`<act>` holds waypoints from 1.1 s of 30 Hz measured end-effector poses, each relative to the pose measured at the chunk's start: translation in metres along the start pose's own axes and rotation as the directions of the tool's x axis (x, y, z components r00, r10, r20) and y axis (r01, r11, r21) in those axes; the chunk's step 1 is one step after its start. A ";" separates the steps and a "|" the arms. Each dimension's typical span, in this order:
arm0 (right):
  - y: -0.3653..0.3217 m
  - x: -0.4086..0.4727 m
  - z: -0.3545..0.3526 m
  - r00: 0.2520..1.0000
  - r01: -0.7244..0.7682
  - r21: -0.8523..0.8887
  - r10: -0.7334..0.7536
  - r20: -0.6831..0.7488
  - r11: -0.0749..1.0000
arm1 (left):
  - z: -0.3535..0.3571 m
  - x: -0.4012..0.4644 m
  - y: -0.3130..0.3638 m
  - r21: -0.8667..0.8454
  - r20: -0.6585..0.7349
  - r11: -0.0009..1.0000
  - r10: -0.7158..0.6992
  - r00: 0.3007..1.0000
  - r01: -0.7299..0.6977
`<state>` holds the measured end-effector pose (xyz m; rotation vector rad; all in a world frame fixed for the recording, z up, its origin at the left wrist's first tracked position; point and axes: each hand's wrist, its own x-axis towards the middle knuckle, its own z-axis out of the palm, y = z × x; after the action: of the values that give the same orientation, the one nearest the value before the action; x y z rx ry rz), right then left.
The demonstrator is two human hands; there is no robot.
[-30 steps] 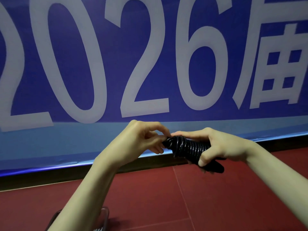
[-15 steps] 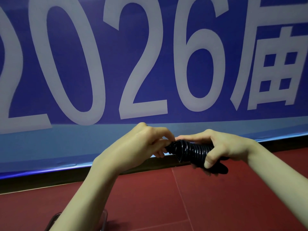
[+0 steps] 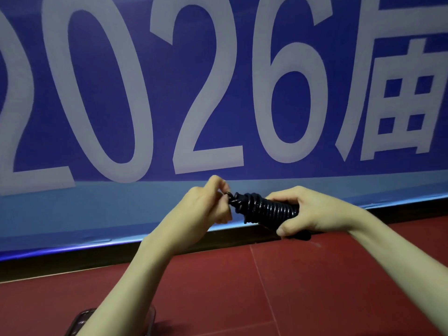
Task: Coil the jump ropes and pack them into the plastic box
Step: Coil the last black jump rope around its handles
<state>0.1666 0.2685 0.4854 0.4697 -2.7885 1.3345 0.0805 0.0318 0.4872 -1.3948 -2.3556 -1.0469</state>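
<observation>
Rope: black glossy jump rope (image 3: 269, 209), wound in tight turns round its handle into a short ribbed bundle — held in the air in front of the blue banner with large white "2026" lettering (image 3: 218, 93), level with the banner's pale lower band.
Right hand: my right hand (image 3: 303, 209) grips the right half of the bundle, fingers over the top, thumb curled beneath; the dark butt of the handle sticks out below my thumb.
Left hand: my left hand (image 3: 208, 202) sits just left of the bundle, fingers curled, thumb and forefinger pinching the small looped rope end at the bundle's left tip.
Box: clear plastic box (image 3: 150, 316) — only a corner shows, at the bottom edge under my left forearm, well below the banner, on the dark red tiled floor (image 3: 315, 287).
Box contents: cannot tell.
</observation>
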 end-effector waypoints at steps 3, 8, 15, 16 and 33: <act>0.004 0.006 0.005 0.998 0.039 -0.002 -0.039 -0.051 0.999 | 0.001 0.002 -0.006 -0.206 -0.079 0.976 -0.085 0.993 0.067; 0.025 0.028 0.022 0.965 0.050 -0.340 -0.133 -0.226 0.939 | 0.017 0.001 -0.036 -0.547 -0.111 0.802 -0.353 0.929 0.239; 0.040 0.061 0.053 0.888 0.051 -0.654 -0.334 -0.317 0.755 | 0.011 -0.006 -0.065 -0.677 -0.045 0.666 -0.461 0.886 0.312; 0.044 0.066 0.058 0.899 0.048 -0.637 -0.312 -0.309 0.770 | 0.008 -0.009 -0.071 -0.629 -0.016 0.697 -0.454 0.891 0.344; 0.090 0.207 0.262 0.998 0.018 0.068 -0.015 -0.053 0.998 | -0.024 -0.122 -0.228 -0.558 -0.242 0.543 -0.830 0.503 0.628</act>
<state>-0.0260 0.0677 0.2797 0.4515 -2.6985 1.4214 -0.0484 -0.1358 0.3357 0.0417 -2.3940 -1.9183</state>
